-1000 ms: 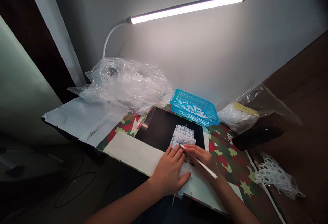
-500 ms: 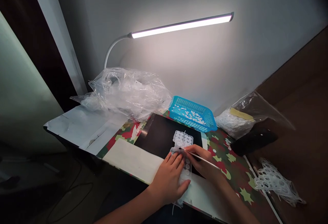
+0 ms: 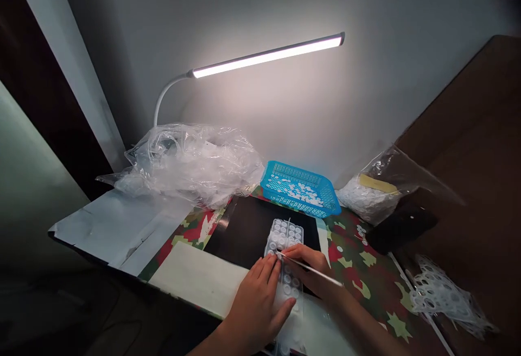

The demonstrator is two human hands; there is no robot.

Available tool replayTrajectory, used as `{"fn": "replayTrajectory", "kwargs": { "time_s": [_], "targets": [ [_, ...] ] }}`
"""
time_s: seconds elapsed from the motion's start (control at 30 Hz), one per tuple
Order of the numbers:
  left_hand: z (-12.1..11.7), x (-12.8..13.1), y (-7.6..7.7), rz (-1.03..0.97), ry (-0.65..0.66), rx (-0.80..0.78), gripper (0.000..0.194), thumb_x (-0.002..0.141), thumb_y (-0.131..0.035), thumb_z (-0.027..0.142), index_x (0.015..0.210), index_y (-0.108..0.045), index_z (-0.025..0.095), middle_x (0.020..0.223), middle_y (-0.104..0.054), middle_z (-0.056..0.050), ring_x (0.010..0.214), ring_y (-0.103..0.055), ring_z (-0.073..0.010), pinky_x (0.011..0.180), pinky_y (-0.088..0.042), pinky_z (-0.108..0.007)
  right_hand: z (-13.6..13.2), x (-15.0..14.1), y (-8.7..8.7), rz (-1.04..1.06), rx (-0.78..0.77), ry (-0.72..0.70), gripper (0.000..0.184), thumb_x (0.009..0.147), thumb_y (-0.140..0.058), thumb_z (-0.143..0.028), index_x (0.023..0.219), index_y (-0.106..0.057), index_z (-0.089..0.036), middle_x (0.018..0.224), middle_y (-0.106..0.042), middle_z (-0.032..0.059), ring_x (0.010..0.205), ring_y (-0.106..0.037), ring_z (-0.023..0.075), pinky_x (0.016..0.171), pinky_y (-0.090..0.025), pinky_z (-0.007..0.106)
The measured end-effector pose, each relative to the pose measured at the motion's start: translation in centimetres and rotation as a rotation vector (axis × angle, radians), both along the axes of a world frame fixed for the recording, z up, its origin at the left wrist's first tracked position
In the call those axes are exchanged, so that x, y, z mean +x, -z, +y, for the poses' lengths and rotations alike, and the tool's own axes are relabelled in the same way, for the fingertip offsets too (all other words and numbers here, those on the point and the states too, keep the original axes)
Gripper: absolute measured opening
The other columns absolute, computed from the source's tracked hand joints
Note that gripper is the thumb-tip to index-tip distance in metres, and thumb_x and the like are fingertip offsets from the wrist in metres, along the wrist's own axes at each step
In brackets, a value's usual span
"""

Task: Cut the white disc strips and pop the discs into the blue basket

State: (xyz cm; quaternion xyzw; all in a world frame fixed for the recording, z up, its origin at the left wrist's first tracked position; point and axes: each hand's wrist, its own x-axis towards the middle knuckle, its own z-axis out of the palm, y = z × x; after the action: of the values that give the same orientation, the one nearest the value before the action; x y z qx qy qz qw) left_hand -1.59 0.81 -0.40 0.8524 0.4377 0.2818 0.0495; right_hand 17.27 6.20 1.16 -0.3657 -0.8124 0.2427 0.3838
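A long translucent sheet of round white pieces (image 3: 294, 232) lies over a black mat (image 3: 240, 231) near the table's front edge. My left hand (image 3: 260, 296) rests flat on its left side, fingers stretched out together and thumb apart. Across from it, my right hand (image 3: 311, 266) pinches a thin white stick (image 3: 317, 273). The stick's tip points at the round pieces beside my left fingertips; whether it touches them I cannot tell. My hands hide the middle of the sheet.
Behind the mat stands a blue basket (image 3: 266, 190) with many small white discs. A clear plastic bag (image 3: 195, 163) lies at the left, another bag of white bits (image 3: 366, 198) at the right. White ring strips (image 3: 443, 296) lie far right. A lit lamp (image 3: 268, 55) hangs above.
The view has shifted, so most things sit lower and further left. The greyish film by my left fingertips no longer shows, and more round pieces are visible there. Both hands keep their grip.
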Motion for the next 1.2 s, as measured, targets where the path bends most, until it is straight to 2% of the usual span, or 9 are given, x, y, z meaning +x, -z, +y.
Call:
{"fn": "replayTrajectory", "kwargs": {
  "time_s": [0.13,0.27,0.37,0.53,0.67,0.77,0.87,1.03,1.2],
  "targets": [
    [0.2,-0.1,1.0,0.012,-0.018,0.086,0.055,0.088,-0.046,0.048,0.129,-0.050,0.011,0.133,-0.052,-0.013,0.119,-0.051,-0.0263,0.097,-0.046,-0.037,-0.3,0.1,-0.1,-0.034,0.080,-0.096,0.020,0.093,-0.047,-0.027,0.098,-0.066,-0.022,0.097,-0.069,0.0072,0.086,-0.068,0.0173,0.075,-0.057,0.027],
    [1.0,0.1,2.0,-0.003,-0.022,0.287,0.053,0.084,-0.049,0.050,0.117,-0.058,0.009,0.122,-0.061,-0.014,0.108,-0.059,-0.0255,0.088,-0.052,-0.032,-0.1,-0.1,-0.2,-0.105,0.062,-0.085,0.023,0.094,-0.045,-0.027,0.107,-0.064,-0.024,0.097,-0.071,0.0059,0.085,-0.070,0.0171,0.074,-0.058,0.024],
    [1.5,0.2,2.0,0.001,-0.025,0.374,0.051,0.083,-0.049,0.050,0.112,-0.061,0.009,0.115,-0.065,-0.013,0.101,-0.063,-0.0240,0.082,-0.054,-0.029,0.7,-0.1,1.1,-0.132,0.136,-0.040,0.025,0.094,-0.044,-0.025,0.110,-0.063,-0.025,0.096,-0.072,0.0042,0.086,-0.070,0.0167,0.077,-0.058,0.024],
    [1.5,0.5,1.4,0.018,-0.056,0.383,0.052,0.083,-0.049,0.049,0.116,-0.059,0.011,0.114,-0.066,-0.011,0.098,-0.065,-0.0237,0.077,-0.055,-0.029,2.2,-0.2,2.5,-0.154,0.308,0.019,0.026,0.094,-0.043,-0.022,0.113,-0.061,-0.021,0.106,-0.070,0.0091,0.096,-0.067,0.0189,0.084,-0.056,0.029],
    [1.4,0.5,1.6,0.009,-0.066,0.368,0.052,0.082,-0.050,0.049,0.117,-0.058,0.012,0.117,-0.064,-0.011,0.100,-0.064,-0.0237,0.080,-0.054,-0.030,1.6,-0.2,0.7,-0.099,0.170,-0.026,0.021,0.093,-0.045,-0.022,0.101,-0.064,-0.022,0.098,-0.071,0.0068,0.088,-0.068,0.0171,0.077,-0.056,0.026],
    [1.5,0.4,1.9,-0.004,-0.038,0.362,0.049,0.082,-0.051,0.046,0.118,-0.057,0.013,0.118,-0.063,-0.010,0.102,-0.063,-0.0239,0.083,-0.054,-0.033,0.2,0.4,-1.3,0.035,-0.073,0.012,0.013,0.090,-0.053,-0.025,0.086,-0.065,-0.021,0.086,-0.070,0.0038,0.077,-0.068,0.0159,0.069,-0.056,0.024],
    [1.4,0.2,1.9,-0.059,-0.023,0.326,0.040,0.083,-0.050,0.037,0.116,-0.057,0.016,0.118,-0.063,-0.009,0.105,-0.061,-0.0239,0.085,-0.053,-0.035,-0.9,0.8,-2.6,0.124,-0.295,0.102,0.013,0.087,-0.059,-0.032,0.085,-0.065,-0.021,0.081,-0.069,0.0030,0.073,-0.066,0.0165,0.061,-0.054,0.023],
    [0.9,-0.4,1.0,-0.085,0.017,0.214,0.033,0.081,-0.052,0.017,0.113,-0.058,0.019,0.113,-0.065,-0.007,0.099,-0.063,-0.0196,0.083,-0.053,-0.032,-1.5,0.1,-1.9,0.126,-0.402,0.086,0.018,0.087,-0.058,-0.034,0.082,-0.065,-0.018,0.082,-0.068,0.0039,0.076,-0.064,0.0158,0.067,-0.051,0.024],
    [0.8,-0.5,0.4,-0.066,0.004,0.167,0.031,0.080,-0.053,0.015,0.111,-0.059,0.016,0.110,-0.065,-0.009,0.098,-0.063,-0.0207,0.082,-0.053,-0.032,-1.2,-0.4,-0.1,0.208,-0.324,-0.005,0.020,0.088,-0.057,-0.033,0.081,-0.065,-0.017,0.087,-0.068,0.0050,0.077,-0.064,0.0145,0.067,-0.048,0.023]
  ]
}}
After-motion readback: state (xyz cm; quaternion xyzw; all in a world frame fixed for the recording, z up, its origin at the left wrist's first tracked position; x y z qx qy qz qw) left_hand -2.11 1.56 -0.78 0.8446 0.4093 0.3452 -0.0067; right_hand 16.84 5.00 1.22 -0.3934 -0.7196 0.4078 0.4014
